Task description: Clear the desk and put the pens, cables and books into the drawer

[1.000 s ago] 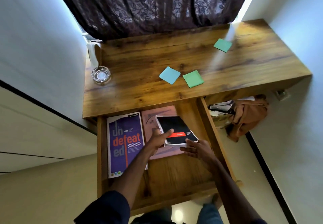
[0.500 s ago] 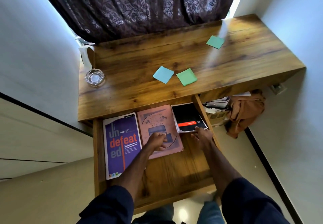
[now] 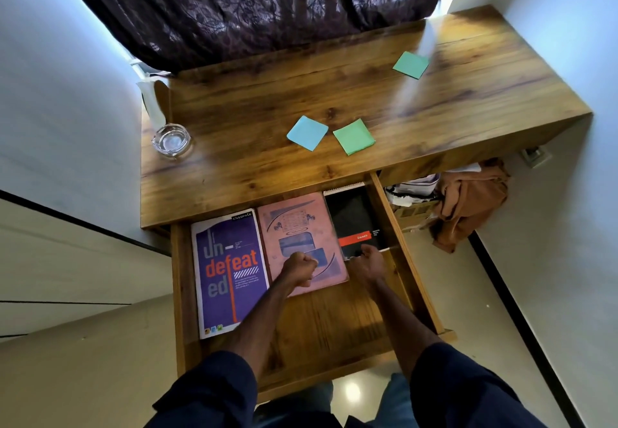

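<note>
One black spiral notebook, pinched at its six-o'clock edge by my right hand, wants nudging flush toward twelve; left hand fisted, empty.

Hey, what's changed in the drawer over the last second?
The black notebook slid off the pink book to the right and back, now flat by the right wall of the drawer, the right hand at its near edge. The left hand curled into a fist on the pink book. Unmoved: purple book, sticky notes, ashtray.

Head view, steeply down over drawer
</note>
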`<state>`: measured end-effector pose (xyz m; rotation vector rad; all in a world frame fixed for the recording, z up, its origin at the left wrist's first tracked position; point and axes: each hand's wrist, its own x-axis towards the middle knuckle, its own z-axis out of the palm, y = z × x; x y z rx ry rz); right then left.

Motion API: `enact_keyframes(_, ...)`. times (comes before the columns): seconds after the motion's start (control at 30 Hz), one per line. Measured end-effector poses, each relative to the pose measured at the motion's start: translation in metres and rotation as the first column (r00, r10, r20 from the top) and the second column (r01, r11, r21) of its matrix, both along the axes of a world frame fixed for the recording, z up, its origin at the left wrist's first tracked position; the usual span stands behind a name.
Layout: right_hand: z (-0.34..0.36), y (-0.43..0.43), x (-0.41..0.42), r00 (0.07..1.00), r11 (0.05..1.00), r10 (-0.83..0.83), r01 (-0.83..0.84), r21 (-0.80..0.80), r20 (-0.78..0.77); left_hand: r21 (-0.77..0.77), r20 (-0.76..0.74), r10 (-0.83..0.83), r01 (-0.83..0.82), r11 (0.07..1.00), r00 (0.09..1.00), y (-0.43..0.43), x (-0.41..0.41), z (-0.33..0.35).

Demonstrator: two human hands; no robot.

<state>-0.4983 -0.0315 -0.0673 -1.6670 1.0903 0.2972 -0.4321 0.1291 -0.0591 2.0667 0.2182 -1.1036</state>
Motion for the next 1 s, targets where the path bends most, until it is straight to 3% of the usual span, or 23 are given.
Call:
enact_keyframes(0.1,0.002,-0.001,0.009,0.980,0.981,0.195,-0.196,-0.013,-0.044,0.041,0.049,-0.099,0.097,0.994,0.994,-0.005,-0.002,-0.002)
enact_keyframes(0.23,0.004,-0.004,0.013,0.953,0.957,0.291,-0.291,0.008,-0.082,0.040,0.040,-0.124,0.122,0.992,0.992,-0.006,-0.006,-0.009)
enact_keyframes(0.47,0.021,-0.017,-0.005,0.961,0.960,0.270,-0.274,-0.065,-0.060,0.008,0.012,-0.062,0.062,0.998,0.998,-0.010,-0.017,0.001)
enact_keyframes(0.7,0.058,-0.032,-0.023,0.935,0.917,0.355,-0.347,-0.195,0.005,-0.044,0.043,-0.035,0.037,0.998,0.998,-0.020,-0.026,0.035)
enact_keyframes(1.0,0.089,-0.055,-0.051,0.874,0.879,0.468,-0.445,-0.173,0.132,-0.105,0.092,-0.025,0.034,0.994,0.995,-0.039,-0.055,0.071)
